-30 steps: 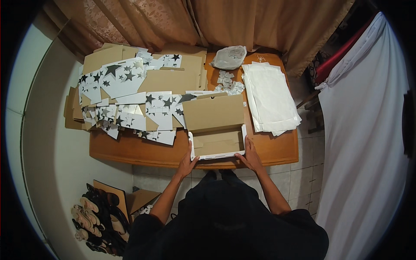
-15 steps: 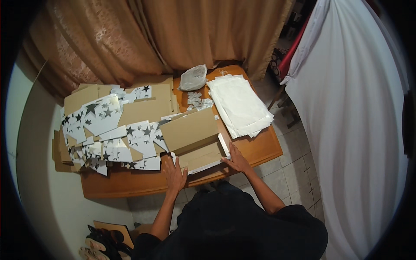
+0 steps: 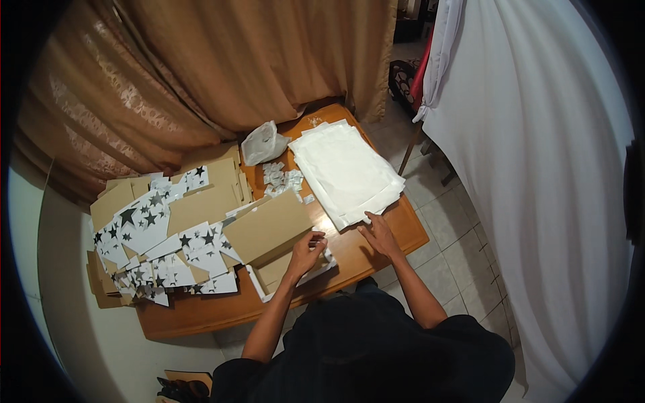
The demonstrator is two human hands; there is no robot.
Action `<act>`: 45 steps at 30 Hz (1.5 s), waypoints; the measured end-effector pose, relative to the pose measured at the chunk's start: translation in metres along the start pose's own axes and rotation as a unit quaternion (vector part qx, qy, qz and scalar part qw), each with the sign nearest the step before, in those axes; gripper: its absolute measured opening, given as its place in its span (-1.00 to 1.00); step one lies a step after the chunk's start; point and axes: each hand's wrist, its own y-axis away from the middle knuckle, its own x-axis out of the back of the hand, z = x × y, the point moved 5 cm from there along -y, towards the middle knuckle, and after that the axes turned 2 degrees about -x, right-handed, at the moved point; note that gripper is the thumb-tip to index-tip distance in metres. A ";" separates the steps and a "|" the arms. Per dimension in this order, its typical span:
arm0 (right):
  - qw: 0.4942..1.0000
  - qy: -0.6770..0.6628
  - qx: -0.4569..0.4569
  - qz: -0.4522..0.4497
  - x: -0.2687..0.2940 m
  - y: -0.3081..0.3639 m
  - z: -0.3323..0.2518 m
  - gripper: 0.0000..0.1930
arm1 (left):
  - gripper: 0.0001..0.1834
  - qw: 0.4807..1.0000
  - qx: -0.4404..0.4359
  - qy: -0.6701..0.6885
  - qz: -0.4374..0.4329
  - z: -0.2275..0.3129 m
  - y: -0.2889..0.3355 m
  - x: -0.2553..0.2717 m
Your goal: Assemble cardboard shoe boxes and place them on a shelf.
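Observation:
An open cardboard box (image 3: 269, 232), brown inside with white edges, sits at the table's near edge with its lid flap raised. Over the box's right part hovers my left hand (image 3: 307, 256), fingers loosely curved and apart, holding nothing. My right hand (image 3: 380, 238) is at the near corner of a stack of large white paper sheets (image 3: 346, 171). Its thumb and forefinger are spread, and the fingertips reach the sheets' edge; I cannot tell whether they touch it.
On the left lie piled flat cardboard pieces (image 3: 201, 205) with black star prints. Several small clear packets (image 3: 282, 180) lie beside a translucent plastic bag (image 3: 264, 144) at the back of the wooden table (image 3: 396, 235). A brown curtain (image 3: 255, 60) hangs behind, a white cloth (image 3: 524, 168) right.
Both hands have left the box's sides. My right hand has moved to the paper stack, and my left has moved rightward over the box. The view has shifted to the right.

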 end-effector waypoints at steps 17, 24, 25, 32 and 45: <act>0.997 0.021 0.026 -0.074 0.054 -0.159 0.105 -0.51 | -0.65 0.982 0.102 -0.078 0.136 -0.055 -0.173 -0.076; 0.991 0.100 -0.037 -0.086 0.032 -0.208 0.111 -0.42 | -0.52 0.944 0.150 -0.129 0.263 -0.106 -0.200 -0.063; 0.990 0.102 -0.033 -0.089 0.028 -0.210 0.116 -0.42 | -0.52 0.943 0.151 -0.126 0.267 -0.106 -0.203 -0.066; 0.990 0.128 -0.048 -0.028 0.018 -0.214 0.124 -0.32 | -0.47 0.927 0.209 -0.086 0.298 -0.102 -0.205 -0.070; 0.991 0.033 -0.130 -0.011 0.026 -0.225 0.140 -0.56 | -0.50 0.921 0.159 -0.214 0.286 -0.036 -0.202 -0.058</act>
